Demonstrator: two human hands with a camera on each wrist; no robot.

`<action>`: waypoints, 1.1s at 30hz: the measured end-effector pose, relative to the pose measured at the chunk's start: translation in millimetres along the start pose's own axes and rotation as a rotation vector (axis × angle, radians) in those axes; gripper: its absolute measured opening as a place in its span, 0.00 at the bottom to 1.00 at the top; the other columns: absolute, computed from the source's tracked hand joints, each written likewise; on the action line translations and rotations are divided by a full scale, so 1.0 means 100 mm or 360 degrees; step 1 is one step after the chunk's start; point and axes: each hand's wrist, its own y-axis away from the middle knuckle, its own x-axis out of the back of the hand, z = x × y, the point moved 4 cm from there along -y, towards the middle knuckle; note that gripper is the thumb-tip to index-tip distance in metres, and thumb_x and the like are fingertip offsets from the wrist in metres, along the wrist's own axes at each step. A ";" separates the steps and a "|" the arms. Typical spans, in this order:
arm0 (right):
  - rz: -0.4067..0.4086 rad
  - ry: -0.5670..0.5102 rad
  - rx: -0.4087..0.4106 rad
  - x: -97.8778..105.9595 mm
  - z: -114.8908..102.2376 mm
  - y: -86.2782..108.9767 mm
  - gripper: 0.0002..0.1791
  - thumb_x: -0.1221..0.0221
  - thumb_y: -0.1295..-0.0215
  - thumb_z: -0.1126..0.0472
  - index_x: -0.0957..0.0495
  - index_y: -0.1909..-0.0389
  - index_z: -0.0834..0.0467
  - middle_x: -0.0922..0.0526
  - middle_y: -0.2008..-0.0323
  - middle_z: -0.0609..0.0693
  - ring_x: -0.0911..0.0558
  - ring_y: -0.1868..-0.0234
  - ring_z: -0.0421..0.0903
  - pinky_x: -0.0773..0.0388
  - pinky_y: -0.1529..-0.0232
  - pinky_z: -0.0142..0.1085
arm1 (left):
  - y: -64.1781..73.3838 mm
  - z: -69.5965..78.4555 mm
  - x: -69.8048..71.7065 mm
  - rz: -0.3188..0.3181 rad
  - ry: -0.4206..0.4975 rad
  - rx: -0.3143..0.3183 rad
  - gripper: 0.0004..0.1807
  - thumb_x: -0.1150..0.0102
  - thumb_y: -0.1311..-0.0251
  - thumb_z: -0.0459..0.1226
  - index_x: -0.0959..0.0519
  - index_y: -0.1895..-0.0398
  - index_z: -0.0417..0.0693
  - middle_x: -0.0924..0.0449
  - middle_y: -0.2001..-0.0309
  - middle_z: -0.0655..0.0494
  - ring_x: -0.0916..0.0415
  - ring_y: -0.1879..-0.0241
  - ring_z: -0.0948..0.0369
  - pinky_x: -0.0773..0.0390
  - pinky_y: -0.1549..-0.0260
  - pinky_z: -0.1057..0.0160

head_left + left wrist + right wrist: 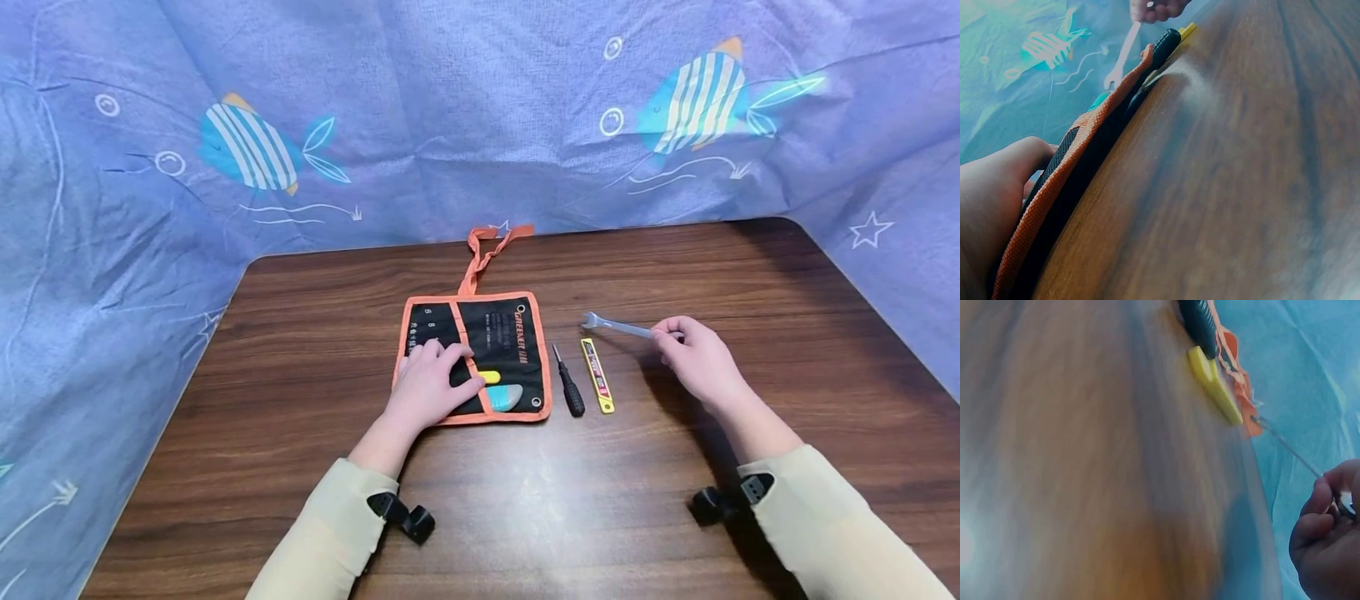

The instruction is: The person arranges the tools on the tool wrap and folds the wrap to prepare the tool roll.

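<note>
A black tool pouch [528, 379] with orange edging lies spread flat left of centre in the head view. My left hand [427, 387] rests on its lower left part, fingers spread over the pocket and thumb by the orange strip. Beside that thumb, a yellow tip [490, 377] and a teal-and-grey end [505, 397] stick out of the pocket. To the right, my right hand [697, 358] pinches a silver wrench [618, 326] by one end, its open jaw pointing left toward the pouch. In the right wrist view the wrench shaft [1294, 452] extends from between thumb and fingers.
Right of the pouch lie a black-handled screwdriver [572, 392] and a flat yellow packet [597, 375], side by side. An orange tie [474, 267] trails from the pouch's top toward the far edge of the wooden table [495, 517]. A blue fish-patterned cloth [465, 108] hangs behind.
</note>
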 end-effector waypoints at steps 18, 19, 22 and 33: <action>-0.0548 -0.0128 -0.0088 -0.82 -0.59 -0.38 0.13 0.51 0.34 0.58 0.27 0.59 0.65 0.28 0.68 0.54 0.31 0.66 0.50 0.35 0.66 0.39 | 0.00 0.00 -0.05 0.0027 0.0017 -0.0044 0.26 0.47 0.46 0.61 0.25 0.46 0.63 0.33 0.63 0.55 0.37 0.64 0.56 0.37 0.65 0.55; -0.0571 -0.0106 -0.0092 -0.85 -0.61 -0.40 0.13 0.51 0.34 0.58 0.26 0.59 0.64 0.28 0.66 0.54 0.31 0.66 0.50 0.35 0.65 0.39 | 0.00 0.00 -0.04 0.0029 0.0013 -0.0041 0.26 0.47 0.46 0.62 0.24 0.46 0.63 0.33 0.63 0.55 0.37 0.64 0.56 0.37 0.65 0.55; -0.0639 -0.0048 -0.0073 -0.92 -0.67 -0.43 0.12 0.51 0.35 0.59 0.26 0.62 0.63 0.28 0.68 0.54 0.31 0.68 0.50 0.36 0.67 0.39 | -0.01 0.00 -0.04 0.0034 0.0003 -0.0033 0.26 0.47 0.46 0.62 0.24 0.47 0.64 0.33 0.63 0.55 0.37 0.63 0.56 0.37 0.64 0.55; -0.0853 0.0009 0.0034 -1.14 -0.86 -0.50 0.08 0.49 0.35 0.61 0.25 0.64 0.62 0.26 0.68 0.52 0.29 0.65 0.48 0.33 0.63 0.38 | 0.00 -0.01 -0.01 0.0043 0.0044 -0.0021 0.26 0.46 0.47 0.61 0.25 0.48 0.61 0.30 0.60 0.54 0.35 0.60 0.55 0.35 0.61 0.52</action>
